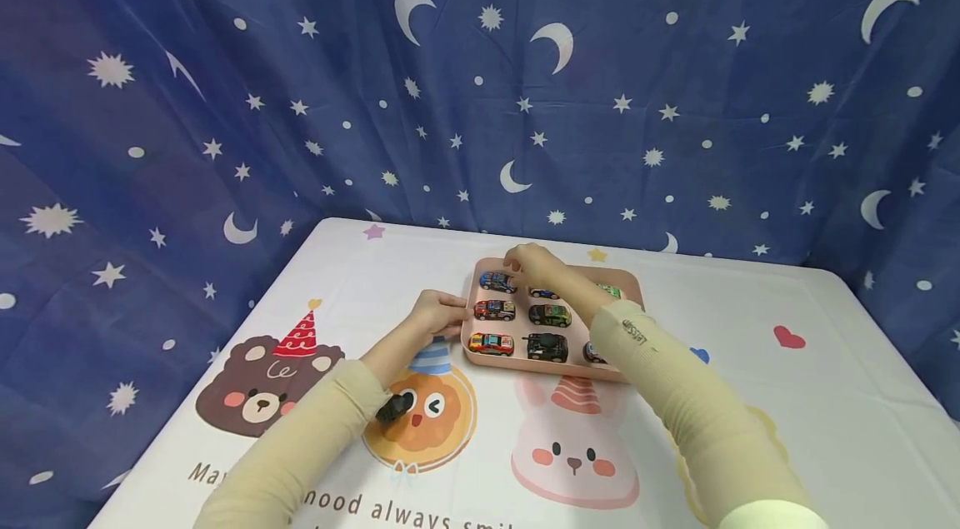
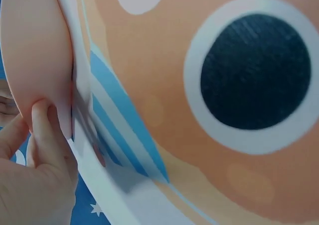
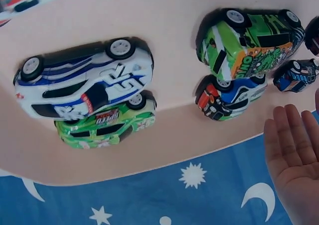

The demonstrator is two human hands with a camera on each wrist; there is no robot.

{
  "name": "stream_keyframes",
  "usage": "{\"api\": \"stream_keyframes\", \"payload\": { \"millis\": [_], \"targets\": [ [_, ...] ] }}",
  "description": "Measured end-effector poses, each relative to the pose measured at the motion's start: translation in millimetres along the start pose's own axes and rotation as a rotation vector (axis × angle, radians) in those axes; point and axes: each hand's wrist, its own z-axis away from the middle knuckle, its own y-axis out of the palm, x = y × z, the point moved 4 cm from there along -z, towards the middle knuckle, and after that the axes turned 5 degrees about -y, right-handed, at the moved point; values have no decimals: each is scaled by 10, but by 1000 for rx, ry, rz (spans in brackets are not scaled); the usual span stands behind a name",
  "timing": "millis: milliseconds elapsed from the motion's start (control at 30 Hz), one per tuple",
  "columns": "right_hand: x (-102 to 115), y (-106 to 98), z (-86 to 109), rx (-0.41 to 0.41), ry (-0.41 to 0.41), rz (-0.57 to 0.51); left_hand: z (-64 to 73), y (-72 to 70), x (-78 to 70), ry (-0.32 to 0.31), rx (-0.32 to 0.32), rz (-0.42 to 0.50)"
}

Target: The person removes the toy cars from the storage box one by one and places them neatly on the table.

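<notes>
A shallow pink tray (image 1: 517, 362) holds several small toy cars in rows. My left hand (image 1: 438, 312) grips its left rim; in the left wrist view the thumb presses the tray's wall (image 2: 37, 60). Over the back left part of the tray is my right hand (image 1: 536, 265), beside a blue toy car (image 1: 498, 281). The right wrist view shows its fingers (image 3: 286, 135) extended, holding nothing visible. Below the blue car lie a red-and-blue car (image 1: 494, 310) and a red-and-yellow car (image 1: 491, 344). My right arm hides some cars on the tray's right side.
A white tablecloth (image 1: 825, 429) with printed cartoon animals covers the table. A small black object (image 1: 395, 406) shows beside my left sleeve. Behind the table hangs a blue curtain (image 1: 465, 96) with moons and stars.
</notes>
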Motion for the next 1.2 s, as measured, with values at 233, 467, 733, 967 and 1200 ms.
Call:
{"api": "stream_keyframes", "payload": {
  "millis": [233,467,733,967,1200],
  "targets": [
    [-13,54,-50,18,32,-14,59,1,-18,-11,-4,34],
    [-71,171,-173,77,78,31,50,2,-3,6,32,24],
    [-859,776,-816,44,-5,51,39,-8,-9,1,52,17],
    [-94,381,-383,113,65,188,41,6,5,-16,66,37],
    [143,300,-260,104,40,329,26,-1,-11,-26,57,35]
  ]
}}
